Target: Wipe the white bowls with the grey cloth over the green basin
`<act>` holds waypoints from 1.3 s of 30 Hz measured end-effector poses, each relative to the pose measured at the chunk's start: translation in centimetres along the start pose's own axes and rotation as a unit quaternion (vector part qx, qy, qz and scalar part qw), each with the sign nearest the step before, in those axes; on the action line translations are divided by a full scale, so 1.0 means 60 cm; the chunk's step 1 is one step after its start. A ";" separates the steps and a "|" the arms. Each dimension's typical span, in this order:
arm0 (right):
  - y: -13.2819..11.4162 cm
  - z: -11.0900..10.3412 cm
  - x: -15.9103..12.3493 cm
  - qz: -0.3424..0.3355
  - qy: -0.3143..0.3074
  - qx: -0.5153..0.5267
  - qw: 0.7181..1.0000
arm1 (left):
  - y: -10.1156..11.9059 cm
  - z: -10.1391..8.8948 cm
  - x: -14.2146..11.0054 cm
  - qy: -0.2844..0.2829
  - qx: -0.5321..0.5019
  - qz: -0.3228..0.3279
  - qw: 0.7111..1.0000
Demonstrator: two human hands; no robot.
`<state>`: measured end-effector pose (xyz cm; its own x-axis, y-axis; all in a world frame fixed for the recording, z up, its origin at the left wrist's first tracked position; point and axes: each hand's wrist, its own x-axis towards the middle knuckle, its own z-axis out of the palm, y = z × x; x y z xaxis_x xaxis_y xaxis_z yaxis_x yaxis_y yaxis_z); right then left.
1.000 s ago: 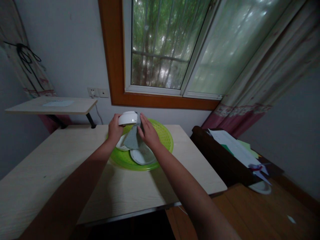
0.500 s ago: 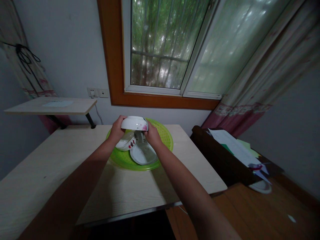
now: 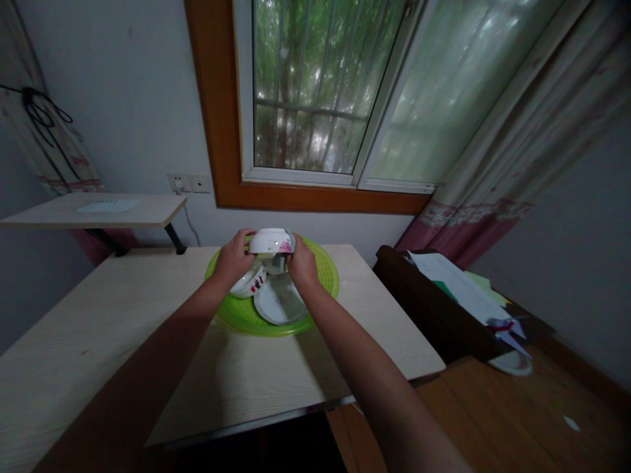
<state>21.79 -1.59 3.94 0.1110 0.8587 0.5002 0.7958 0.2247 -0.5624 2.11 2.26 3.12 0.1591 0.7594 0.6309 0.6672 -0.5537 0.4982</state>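
Note:
A white bowl [image 3: 270, 241] with a pink flower print is gripped on both sides, upside down, over the far part of a round green basket [image 3: 266, 327]. My left hand [image 3: 237, 255] closes on its left side, and my right hand [image 3: 302, 261] on its right. Beneath it in the basket sits a second white bowl [image 3: 249, 284] with red and dark marks, tilted. A white plate [image 3: 280, 302] lies beside that bowl, toward the front. Something pale and glassy [image 3: 275, 264] shows under the held bowl; its kind is unclear.
The basket stands on a pale wooden table [image 3: 192, 368] against the wall below a window. A small raised shelf [image 3: 98, 209] is at the table's left. On the right, beyond the table edge, a dark brown piece of furniture [image 3: 428, 302] bears papers [image 3: 448, 282].
The held bowl has moved slightly to the right relative to the basket and looks a little lower. Both hands have shifted with it, and the view has turned slightly.

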 end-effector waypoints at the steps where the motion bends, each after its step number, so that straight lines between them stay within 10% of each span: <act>1: -0.003 -0.002 -0.001 0.006 -0.009 -0.018 1.000 | 0.003 -0.001 -0.002 -0.004 0.027 0.005 1.000; 10: -0.022 -0.003 -0.004 -0.015 -0.053 -0.123 0.991 | 0.024 -0.007 -0.006 -0.035 0.162 -0.038 0.985; 24: -0.009 0.008 -0.002 -0.137 0.072 -0.100 0.983 | 0.004 -0.005 -0.004 -0.023 0.119 -0.033 0.992; 39: -0.007 0.011 -0.003 -0.251 0.009 -0.026 0.968 | -0.013 -0.001 -0.002 0.000 0.061 -0.032 0.998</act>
<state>21.03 -1.52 3.65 -0.2864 0.6391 0.7138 0.7815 0.5868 -0.2119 1.51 2.60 2.69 0.1134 0.7924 0.5994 0.7595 -0.4581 0.4619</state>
